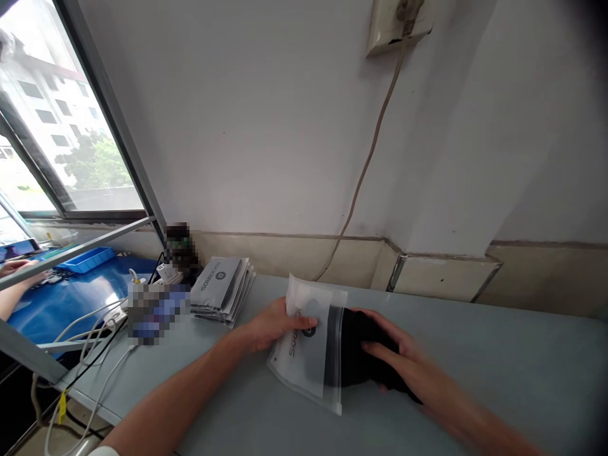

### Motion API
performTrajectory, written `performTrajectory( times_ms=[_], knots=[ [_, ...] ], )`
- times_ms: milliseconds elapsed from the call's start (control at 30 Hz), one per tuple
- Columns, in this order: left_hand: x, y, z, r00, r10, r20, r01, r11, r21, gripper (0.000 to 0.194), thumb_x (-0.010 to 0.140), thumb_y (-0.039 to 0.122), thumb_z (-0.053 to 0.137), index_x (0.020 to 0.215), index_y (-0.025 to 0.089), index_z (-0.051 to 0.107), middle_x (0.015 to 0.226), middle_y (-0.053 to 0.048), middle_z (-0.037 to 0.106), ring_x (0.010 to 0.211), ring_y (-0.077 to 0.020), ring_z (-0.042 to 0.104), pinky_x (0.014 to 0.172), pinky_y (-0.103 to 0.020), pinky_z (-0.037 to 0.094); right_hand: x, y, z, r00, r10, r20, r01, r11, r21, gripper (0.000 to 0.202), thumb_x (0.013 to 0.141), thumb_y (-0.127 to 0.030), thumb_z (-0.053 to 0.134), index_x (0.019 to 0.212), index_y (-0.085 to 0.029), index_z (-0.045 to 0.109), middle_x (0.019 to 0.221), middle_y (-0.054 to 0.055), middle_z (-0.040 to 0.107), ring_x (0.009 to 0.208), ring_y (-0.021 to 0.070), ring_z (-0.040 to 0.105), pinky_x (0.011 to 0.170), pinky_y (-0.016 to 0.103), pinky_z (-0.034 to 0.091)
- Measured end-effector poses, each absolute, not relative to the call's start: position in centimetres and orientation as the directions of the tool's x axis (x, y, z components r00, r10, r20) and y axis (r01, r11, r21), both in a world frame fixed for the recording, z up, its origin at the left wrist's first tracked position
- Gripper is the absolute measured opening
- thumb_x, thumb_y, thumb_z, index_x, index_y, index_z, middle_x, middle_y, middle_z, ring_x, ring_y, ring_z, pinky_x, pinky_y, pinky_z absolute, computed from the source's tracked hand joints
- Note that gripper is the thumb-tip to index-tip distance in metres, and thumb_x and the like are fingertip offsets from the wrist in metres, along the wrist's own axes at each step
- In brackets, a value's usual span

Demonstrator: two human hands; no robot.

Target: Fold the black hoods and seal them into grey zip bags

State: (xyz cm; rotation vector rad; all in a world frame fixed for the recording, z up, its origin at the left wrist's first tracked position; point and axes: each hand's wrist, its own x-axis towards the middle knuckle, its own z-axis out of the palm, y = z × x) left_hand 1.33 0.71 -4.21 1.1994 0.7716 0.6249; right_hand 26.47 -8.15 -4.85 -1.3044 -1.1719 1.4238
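Observation:
My left hand grips a frosted plastic zip bag with dark printing, its thumb flat on the front and its fingers hidden behind. The bag's slider edge faces right. A folded black cloth item sits partly inside that edge, its dark end showing through the plastic. My right hand is closed round the part outside the bag, thumb on top. Which kind of garment the cloth is, I cannot tell. Left of the bag, a stack of filled bags with the same printing lies on the grey table.
Blurred-out objects and a power strip lie left of the stack, with white cables trailing over the table edge. A metal frame stands at the left. Beyond it, another person's arm rests by a blue tray. A wall cord hangs behind the table.

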Motion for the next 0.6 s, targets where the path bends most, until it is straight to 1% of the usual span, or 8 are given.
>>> performTrajectory(
  times_ms=[100,200,300,367,433,467,533,600],
  knots=[
    [1.3,0.7,-4.2,0.537,0.823,-0.183,-0.096,0.276,0.956,0.052,0.067,0.043,0.098,0.104,0.015,0.075,0.1,-0.009,0.076,0.086,-0.0199,0.07,0.082,-0.032,0.056,27.1,-8.1,-5.1,-0.149,0.949,-0.277,-0.001,-0.28,-0.96,0.057,0.081,-0.043,0.074,0.137,-0.03,0.067,0.083,0.0,0.073,0.059,0.0177,0.062,0.041,0.023,0.046],
    [1.1,0.6,-4.1,0.643,0.735,-0.214,-0.028,0.301,0.953,0.051,0.068,0.041,0.097,0.106,0.015,0.075,0.101,-0.008,0.075,0.087,-0.0189,0.07,0.083,-0.032,0.056,27.2,-8.2,-5.1,-0.122,0.94,-0.317,0.021,-0.317,-0.948,0.055,0.081,-0.039,0.072,0.136,-0.032,0.07,0.078,0.0,0.075,0.058,0.018,0.064,0.039,0.021,0.041],
    [1.2,0.4,-4.1,0.721,0.635,-0.278,0.076,0.327,0.942,0.053,0.066,0.041,0.098,0.107,0.015,0.076,0.101,-0.009,0.074,0.09,-0.0203,0.069,0.085,-0.033,0.056,26.7,-8.2,-5.0,-0.095,0.957,-0.273,-0.002,-0.275,-0.962,0.057,0.082,-0.043,0.071,0.137,-0.032,0.069,0.094,0.002,0.081,0.077,0.0251,0.075,0.055,0.028,0.058],
    [1.5,0.2,-4.2,0.681,0.681,-0.269,0.05,0.323,0.945,0.054,0.063,0.041,0.099,0.104,0.015,0.076,0.1,-0.009,0.074,0.09,-0.0211,0.069,0.084,-0.034,0.057,26.2,-8.3,-5.0,-0.095,0.968,-0.231,-0.029,-0.235,-0.972,0.061,0.081,-0.051,0.074,0.138,-0.031,0.068,0.113,0.005,0.082,0.098,0.0305,0.077,0.08,0.036,0.065],
    [1.8,0.0,-4.2,0.601,0.767,-0.225,-0.029,0.302,0.953,0.054,0.062,0.042,0.1,0.102,0.014,0.076,0.1,-0.01,0.075,0.09,-0.0219,0.069,0.084,-0.034,0.056,25.7,-8.4,-4.9,-0.048,0.981,-0.188,-0.032,-0.19,-0.981,0.068,0.08,-0.06,0.076,0.141,-0.032,0.065,0.125,0.006,0.078,0.107,0.0322,0.076,0.091,0.04,0.063],
    [1.9,-0.1,-4.2,0.568,0.797,-0.206,-0.061,0.291,0.955,0.055,0.062,0.042,0.1,0.104,0.014,0.076,0.101,-0.01,0.075,0.091,-0.0224,0.069,0.086,-0.035,0.056,25.6,-8.5,-4.9,-0.013,0.986,-0.168,-0.024,-0.169,-0.985,0.073,0.079,-0.064,0.076,0.144,-0.033,0.063,0.126,0.007,0.078,0.104,0.0317,0.076,0.088,0.039,0.064],
    [1.8,0.0,-4.2,0.562,0.8,-0.21,-0.068,0.297,0.952,0.056,0.063,0.042,0.099,0.106,0.015,0.076,0.103,-0.011,0.076,0.094,-0.0233,0.07,0.089,-0.036,0.056,25.6,-8.5,-4.9,0.023,0.988,-0.153,-0.009,-0.153,-0.988,0.078,0.08,-0.065,0.076,0.149,-0.033,0.057,0.11,0.006,0.082,0.082,0.0274,0.077,0.067,0.034,0.065],
    [1.6,0.1,-4.1,0.62,0.745,-0.245,-0.025,0.33,0.944,0.056,0.066,0.043,0.098,0.109,0.015,0.076,0.107,-0.011,0.076,0.098,-0.024,0.071,0.092,-0.037,0.056,26.0,-8.5,-4.9,-0.039,0.981,-0.188,0.006,-0.188,-0.982,0.076,0.082,-0.061,0.076,0.15,-0.032,0.056,0.087,0.002,0.08,0.056,0.0198,0.068,0.043,0.026,0.051]
  ],
)
